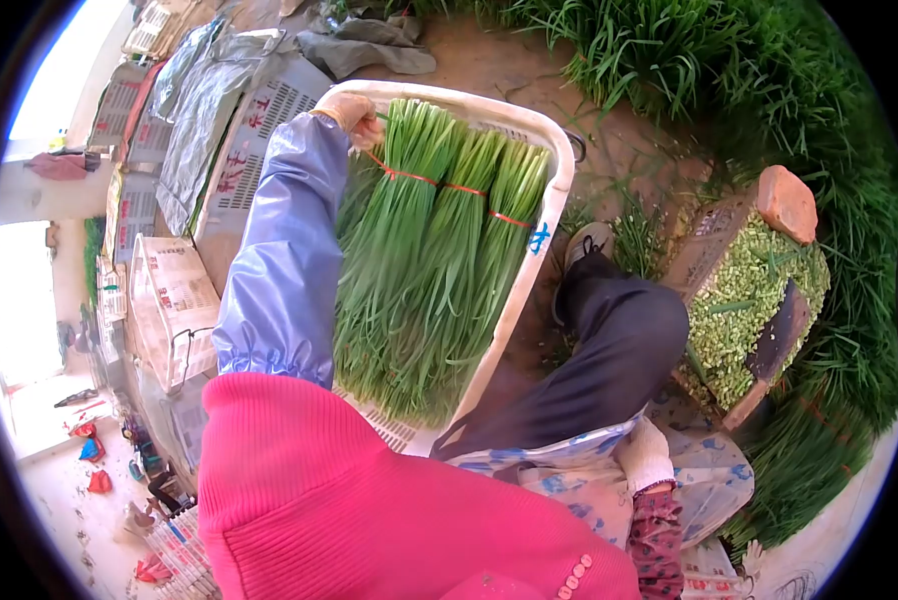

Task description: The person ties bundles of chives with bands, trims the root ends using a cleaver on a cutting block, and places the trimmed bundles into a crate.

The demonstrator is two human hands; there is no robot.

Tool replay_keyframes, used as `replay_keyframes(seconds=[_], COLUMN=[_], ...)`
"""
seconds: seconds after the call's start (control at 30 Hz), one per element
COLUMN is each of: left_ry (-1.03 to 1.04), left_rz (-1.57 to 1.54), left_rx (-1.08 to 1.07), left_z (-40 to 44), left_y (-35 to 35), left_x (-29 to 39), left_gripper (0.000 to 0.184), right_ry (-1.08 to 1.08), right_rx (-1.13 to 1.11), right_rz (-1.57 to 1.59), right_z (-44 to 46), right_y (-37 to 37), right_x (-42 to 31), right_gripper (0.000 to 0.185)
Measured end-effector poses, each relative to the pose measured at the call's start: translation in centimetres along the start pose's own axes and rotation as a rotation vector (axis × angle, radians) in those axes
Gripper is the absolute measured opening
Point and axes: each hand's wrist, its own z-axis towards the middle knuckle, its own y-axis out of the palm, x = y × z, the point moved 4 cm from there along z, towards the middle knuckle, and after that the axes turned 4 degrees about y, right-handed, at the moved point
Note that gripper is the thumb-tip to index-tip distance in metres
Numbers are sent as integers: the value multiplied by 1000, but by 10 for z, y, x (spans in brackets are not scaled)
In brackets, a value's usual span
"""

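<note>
My left hand [357, 117], in a pale glove under a shiny blue sleeve, is at the upper left corner of a white plastic crate [561, 165]. Its fingers curl around the cut stem ends of a leftmost bundle of garlic chives, partly hidden by the hand and the neighbouring bundle. Beside it in the crate lie more bundles of garlic chives [459, 215], tied with red bands, pale stems toward the far end. My right hand [645, 455], in a whitish glove with a dark red patterned cuff, is low over the blue-and-white apron [704, 470]; its fingers cannot be made out.
At right, a container [704, 240] of chopped pale stem pieces has a reddish brick [787, 204] on its edge. Loose green chives [659, 50] are heaped along the top and right. Printed crates [259, 140] stand at left. My bent leg [609, 350] is beside the crate.
</note>
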Motion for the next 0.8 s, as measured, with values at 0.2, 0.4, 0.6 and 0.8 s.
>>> replay_keyframes(seconds=[0.2, 0.4, 0.6, 0.8], left_ry=[164, 401, 436, 347], left_rz=[-729, -692, -505, 473], left_rx=[365, 294, 430, 477], left_z=[18, 45, 40, 33], left_y=[26, 17, -8, -32], left_x=[6, 22, 62, 23], left_gripper=[16, 22, 20, 22], right_ry=[23, 59, 70, 105], right_rx=[-8, -41, -61, -90], right_rz=[33, 39, 44, 73], right_z=[-1, -1, 1, 2], right_y=[-4, -5, -6, -5], right_x=[-6, -6, -7, -7], right_gripper=[35, 34, 34, 33])
